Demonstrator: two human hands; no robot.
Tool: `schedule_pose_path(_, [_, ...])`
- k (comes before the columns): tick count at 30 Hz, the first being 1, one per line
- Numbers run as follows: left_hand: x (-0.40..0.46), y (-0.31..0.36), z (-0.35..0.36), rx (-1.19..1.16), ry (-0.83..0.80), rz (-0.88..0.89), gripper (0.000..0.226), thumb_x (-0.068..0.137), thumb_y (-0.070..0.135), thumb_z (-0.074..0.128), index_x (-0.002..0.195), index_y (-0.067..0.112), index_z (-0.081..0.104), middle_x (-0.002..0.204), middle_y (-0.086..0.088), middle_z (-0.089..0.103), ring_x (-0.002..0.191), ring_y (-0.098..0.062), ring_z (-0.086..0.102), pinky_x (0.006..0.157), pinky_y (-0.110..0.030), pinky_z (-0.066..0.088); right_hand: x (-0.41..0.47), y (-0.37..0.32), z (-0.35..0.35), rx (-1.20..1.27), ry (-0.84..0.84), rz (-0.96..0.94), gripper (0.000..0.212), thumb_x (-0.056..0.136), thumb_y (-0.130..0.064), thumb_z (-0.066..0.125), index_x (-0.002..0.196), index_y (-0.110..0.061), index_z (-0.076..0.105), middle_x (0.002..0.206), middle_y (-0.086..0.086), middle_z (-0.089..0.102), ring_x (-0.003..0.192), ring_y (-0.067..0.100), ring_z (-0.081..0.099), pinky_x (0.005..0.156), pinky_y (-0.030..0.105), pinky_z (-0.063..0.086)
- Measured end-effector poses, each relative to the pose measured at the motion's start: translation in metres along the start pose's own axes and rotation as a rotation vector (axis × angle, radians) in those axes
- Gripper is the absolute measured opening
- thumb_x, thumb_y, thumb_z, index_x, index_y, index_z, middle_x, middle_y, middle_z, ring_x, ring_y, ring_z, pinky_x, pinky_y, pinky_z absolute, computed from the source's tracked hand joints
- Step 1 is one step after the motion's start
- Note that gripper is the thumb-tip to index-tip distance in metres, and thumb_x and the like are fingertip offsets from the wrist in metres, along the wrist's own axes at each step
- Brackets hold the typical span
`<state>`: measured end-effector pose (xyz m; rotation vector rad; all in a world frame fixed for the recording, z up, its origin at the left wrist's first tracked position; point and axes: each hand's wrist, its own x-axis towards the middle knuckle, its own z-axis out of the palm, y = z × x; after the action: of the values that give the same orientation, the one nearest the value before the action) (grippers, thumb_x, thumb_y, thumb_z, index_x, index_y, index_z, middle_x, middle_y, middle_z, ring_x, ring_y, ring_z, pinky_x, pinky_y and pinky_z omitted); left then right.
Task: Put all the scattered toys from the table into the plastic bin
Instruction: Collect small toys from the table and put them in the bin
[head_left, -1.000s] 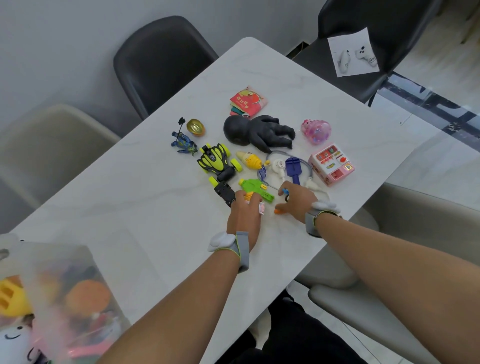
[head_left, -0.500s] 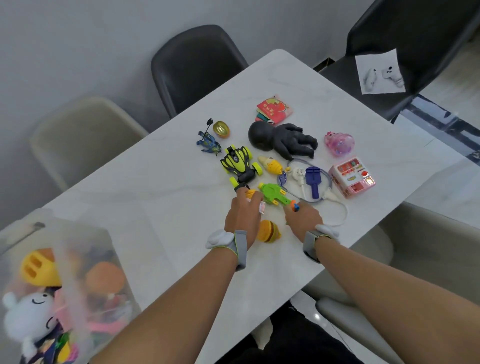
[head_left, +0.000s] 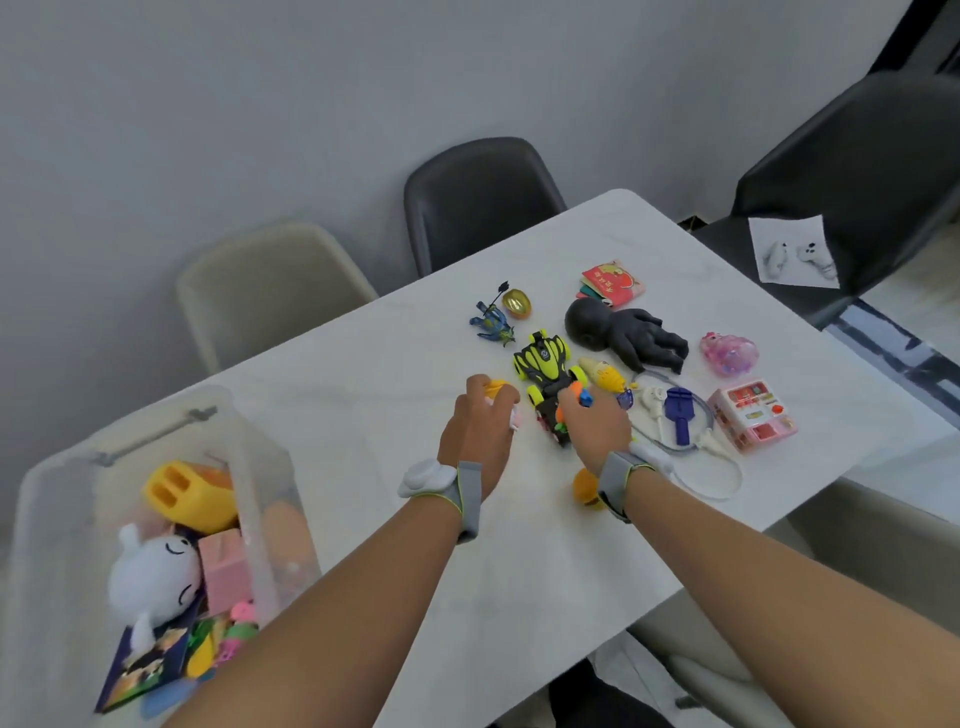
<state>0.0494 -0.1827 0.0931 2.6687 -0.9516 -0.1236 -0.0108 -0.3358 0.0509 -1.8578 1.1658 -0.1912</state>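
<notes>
The left hand (head_left: 480, 428) curls around a small yellow toy (head_left: 496, 388). The right hand (head_left: 595, 428) grips a green toy gun (head_left: 563, 423) beside the yellow car (head_left: 545, 358). The plastic bin (head_left: 67, 467) sits near left.

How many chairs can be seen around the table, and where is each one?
4 at least. A beige chair and a black chair along the far side, a black chair with a paper on it at far right, a beige chair at near right. Others may be hidden.
</notes>
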Motion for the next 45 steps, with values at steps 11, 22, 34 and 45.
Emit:
schedule_pose_path(11, [-0.051,-0.158,-0.105,-0.034,0.272,-0.192,0.031,0.091,0.015,0.054,0.117,0.031,0.051,0.136,0.0,0.034,0.104,-0.026,0.052,0.067,-0.032,0.046,-0.094,-0.131,0.082,0.065,-0.167,-0.209,0.036,0.09,-0.039,0.049,0.082,-0.006,0.061,0.071,0.002,0.058,0.066,0.022,0.052,0.061,0.033,0.038])
schedule_pose_path(22, [-0.171,-0.312,-0.141,0.006,0.216,-0.482,0.036,0.09,0.012,0.054,0.122,0.027,0.055,0.14,-0.007,0.034,0.111,-0.034,0.053,0.073,-0.039,0.05,-0.232,-0.199,0.226,-0.072,-0.453,-0.472,0.038,0.094,-0.052,0.043,0.087,-0.018,0.057,0.076,-0.007,0.067,0.068,0.019,0.061,0.062,0.032,0.048])
schedule_pose_path(34, [-0.206,-0.355,-0.108,-0.266,0.208,-0.487,0.032,0.087,0.015,0.061,0.117,0.027,0.059,0.129,-0.005,0.04,0.098,-0.031,0.06,0.076,-0.035,0.051,-0.262,-0.173,0.321,-0.53,-0.515,-0.791,0.025,0.094,-0.034,0.053,0.109,-0.013,0.055,0.107,0.011,0.061,0.091,0.031,0.061,0.065,0.03,0.037])
schedule_pose_path(45, [-0.173,-0.376,-0.09,-0.202,0.066,-0.409,0.034,0.088,0.026,0.063,0.121,0.03,0.055,0.123,-0.002,0.05,0.11,-0.03,0.047,0.081,-0.044,0.05,-0.223,-0.185,0.342,-1.22,-0.496,-1.319,0.032,0.087,-0.025,0.061,0.116,-0.013,0.054,0.113,0.009,0.058,0.105,0.029,0.051,0.081,0.034,0.041])
